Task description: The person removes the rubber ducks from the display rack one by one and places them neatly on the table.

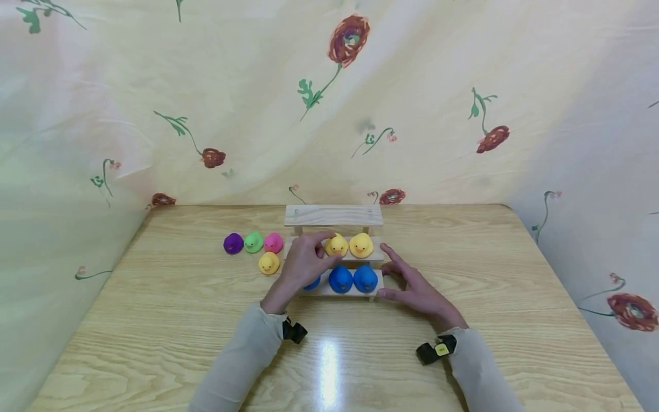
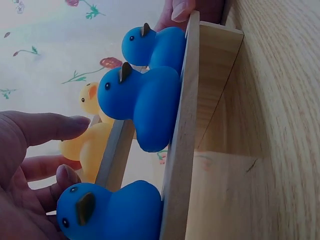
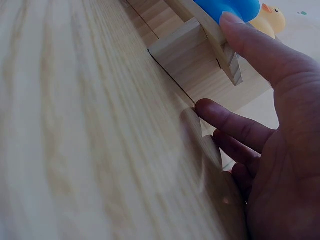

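Pinches yellow duck [image 1: 337,246] between thumb and fingers of left hand [image 1: 304,260], at middle tier of wooden rack [image 1: 333,215]. Spreads right hand [image 1: 417,289] loosely at rack's right end. Just beside — second yellow duck [image 1: 361,246]. On bottom tier, three blue ducks [image 1: 341,279], one partly behind left hand. Farther left: purple duck [image 1: 233,244], green duck [image 1: 253,242], pink duck [image 1: 273,242], third yellow duck [image 1: 269,263]. Beneath, wood-grain table [image 1: 154,320]; behind, flowered cloth [image 1: 247,68].
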The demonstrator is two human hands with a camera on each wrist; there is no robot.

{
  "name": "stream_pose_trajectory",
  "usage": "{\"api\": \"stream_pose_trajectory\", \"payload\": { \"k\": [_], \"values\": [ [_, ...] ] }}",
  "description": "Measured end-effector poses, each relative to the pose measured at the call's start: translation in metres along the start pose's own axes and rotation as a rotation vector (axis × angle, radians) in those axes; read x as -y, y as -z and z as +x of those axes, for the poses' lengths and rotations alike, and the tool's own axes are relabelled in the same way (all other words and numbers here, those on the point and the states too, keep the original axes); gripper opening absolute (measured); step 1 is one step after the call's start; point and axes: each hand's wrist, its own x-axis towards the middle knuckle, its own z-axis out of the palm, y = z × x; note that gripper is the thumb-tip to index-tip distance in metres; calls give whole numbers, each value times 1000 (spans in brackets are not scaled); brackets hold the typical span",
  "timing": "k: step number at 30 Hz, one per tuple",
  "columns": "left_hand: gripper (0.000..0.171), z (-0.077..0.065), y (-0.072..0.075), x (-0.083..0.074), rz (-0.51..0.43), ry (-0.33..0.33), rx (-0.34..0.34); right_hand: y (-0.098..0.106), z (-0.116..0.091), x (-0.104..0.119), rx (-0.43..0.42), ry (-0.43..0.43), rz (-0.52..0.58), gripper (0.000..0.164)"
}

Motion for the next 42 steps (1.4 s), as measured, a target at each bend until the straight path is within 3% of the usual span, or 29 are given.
{"api": "stream_pose_trajectory", "payload": {
  "k": [17,25,33,42],
  "values": [
    [39,-3,3,2,-32,-8,-17,0,1,-3,3,-17,7,91],
    [40,-6,13,2,-58,23,-19,0,1,-1,5,-18,8,92],
    [40,-12,28,5,-74,-2,-35,-1,0,-1,2,-9,-12,91],
    [40,-17,39,13,-86,32,-25,-1,0,-1,-2,-13,-11,91]
  ]
}}
